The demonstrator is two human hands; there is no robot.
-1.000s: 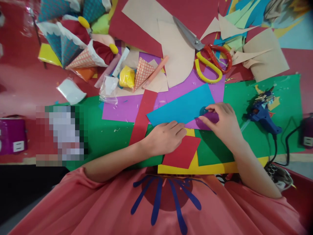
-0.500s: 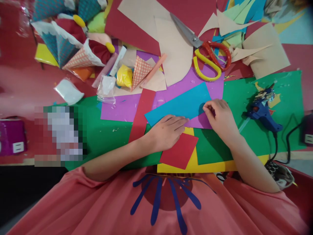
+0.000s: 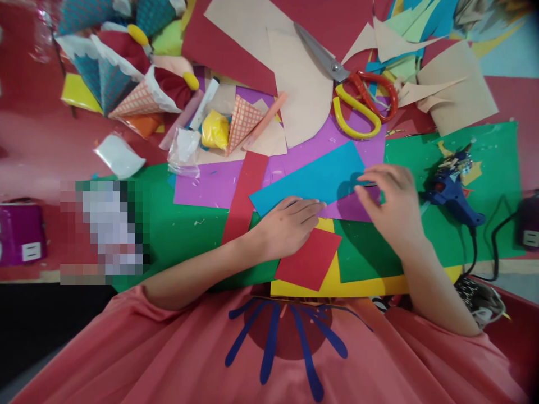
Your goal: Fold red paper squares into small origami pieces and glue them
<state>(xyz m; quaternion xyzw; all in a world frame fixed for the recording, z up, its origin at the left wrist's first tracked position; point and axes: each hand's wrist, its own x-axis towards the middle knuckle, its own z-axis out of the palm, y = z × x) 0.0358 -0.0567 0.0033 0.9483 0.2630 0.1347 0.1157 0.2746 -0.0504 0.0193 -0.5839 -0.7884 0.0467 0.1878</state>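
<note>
A strip of blue paper (image 3: 311,175) lies slanted across a purple sheet (image 3: 202,188). My left hand (image 3: 290,224) rests flat on its lower edge, fingers stretched together to the right. Partly under that hand is a red paper square (image 3: 314,258). A red paper strip (image 3: 244,196) runs beside the blue one's left end. My right hand (image 3: 389,202) is raised just off the blue paper's right end, thumb and forefinger apart, its shadow falling below. I see nothing held in it. The other fingertips are partly hidden.
Large scissors (image 3: 353,90) with red and yellow handles lie open-bladed beyond the paper. A blue glue gun (image 3: 452,193) with a cord sits at right on the green sheet (image 3: 497,163). Fabric cones (image 3: 122,78), clay packets and paper scraps (image 3: 408,39) crowd the far side.
My right hand has drawn back slightly to the right from the blue paper, and its pinched thumb and forefinger have parted. My left hand has stayed in place.
</note>
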